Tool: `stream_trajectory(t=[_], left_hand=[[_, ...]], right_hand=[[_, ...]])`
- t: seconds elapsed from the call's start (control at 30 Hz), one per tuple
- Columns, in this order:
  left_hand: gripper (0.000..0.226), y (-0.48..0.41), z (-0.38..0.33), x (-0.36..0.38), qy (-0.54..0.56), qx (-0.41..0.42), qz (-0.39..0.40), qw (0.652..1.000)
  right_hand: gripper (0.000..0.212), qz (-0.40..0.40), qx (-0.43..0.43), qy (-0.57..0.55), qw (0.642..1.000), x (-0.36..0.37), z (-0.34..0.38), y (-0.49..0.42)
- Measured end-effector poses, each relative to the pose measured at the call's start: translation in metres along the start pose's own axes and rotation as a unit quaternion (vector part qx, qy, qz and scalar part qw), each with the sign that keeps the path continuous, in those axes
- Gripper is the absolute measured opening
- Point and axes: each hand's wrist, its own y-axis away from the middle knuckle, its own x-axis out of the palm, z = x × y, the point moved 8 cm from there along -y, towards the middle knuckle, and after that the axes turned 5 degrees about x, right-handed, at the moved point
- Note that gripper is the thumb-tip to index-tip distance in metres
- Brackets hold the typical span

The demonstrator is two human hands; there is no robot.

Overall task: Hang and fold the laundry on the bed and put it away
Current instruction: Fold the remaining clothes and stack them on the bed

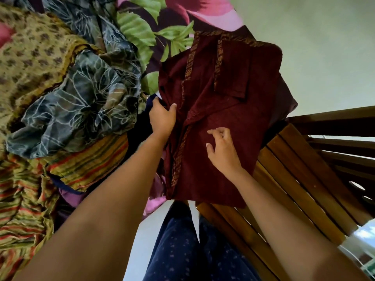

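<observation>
Bottom centre of the frame you've got the person's navy dotted trousers (182, 246), with both bare forearms reaching up from there. The right hand (223, 148) sits just right of centre on the lower half of the maroon kurta (219, 94). Its fingers (212, 132) are loosely bent and spread, tips down at the cloth, and I can't see any fabric gathered between them. The left hand (162, 117) is a bit higher and left, clamped on the kurta's left edge: thumb on top of the maroon cloth, the other fingers wrapped round the edge, with a bit of navy cloth (146, 118) right beside it.

The kurta itself lies partly folded, gold-patterned trim running down the front, its right side over the wooden slatted frame (304, 179) in the lower right. Left of it is the laundry pile: striped green-and-orange cloth (24, 199), teal leaf-print cloth (81, 104), and a mustard spotted cloth (36, 57) in the upper left. Top centre shows the floral bedsheet (142, 31).
</observation>
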Motion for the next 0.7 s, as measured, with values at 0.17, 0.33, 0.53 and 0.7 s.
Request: stream_trajectory(t=[0.17, 0.33, 0.53, 0.7], left_hand=[[0.039, -0.017, 0.002, 0.014, 0.204, -0.103, 0.033, 0.973], [0.026, 0.009, -0.077, 0.003, 0.026, 0.198, -0.098, 0.975], [0.044, 0.073, -0.093, 0.125, -0.246, 0.381, 0.298, 0.840], [0.056, 0.084, -0.072, 0.114, -0.301, 0.453, 0.205, 0.814]], right_hand=[[0.040, -0.004, 0.013, -0.014, 1.000, -0.003, -0.014, -0.003], [0.037, -0.011, 0.024, -0.022, 0.999, -0.006, -0.028, 0.002], [0.040, -0.025, 0.028, -0.021, 0.999, -0.013, -0.039, 0.011], [0.037, -0.027, 0.029, 0.020, 0.999, -0.018, -0.052, 0.017]])
